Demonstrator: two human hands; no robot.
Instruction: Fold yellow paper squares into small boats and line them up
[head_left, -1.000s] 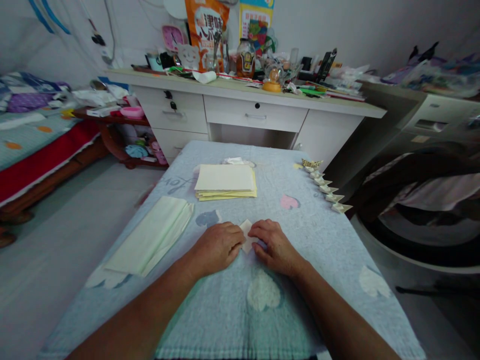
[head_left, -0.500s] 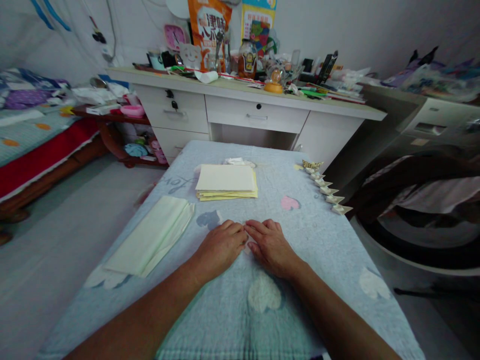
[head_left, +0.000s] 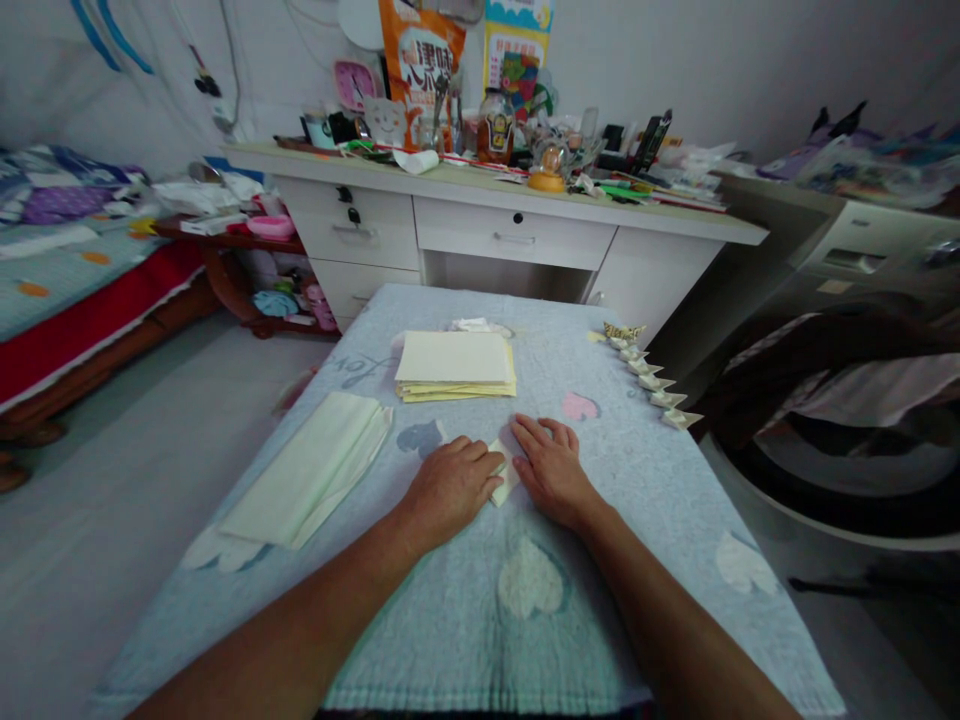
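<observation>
On the cloth-covered counter (head_left: 637, 500), between both hands, lies a small paper (head_left: 507, 482). Left hand (head_left: 454, 485): fingers bent over its left side; pinching or only pressing, cannot tell. Right hand (head_left: 553, 470): palm down, fingers loosely spread at its right edge. Step in hand, as judged: flattening a fold; a further crease would call for aligned edges. One corner points toward the person; visible long axis runs near to far, remainder hidden.

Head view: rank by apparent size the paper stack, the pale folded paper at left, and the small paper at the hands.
1. Pale folded paper, though nearer the camera
2. Paper stack
3. Small paper, partly covered by the left hand
</observation>
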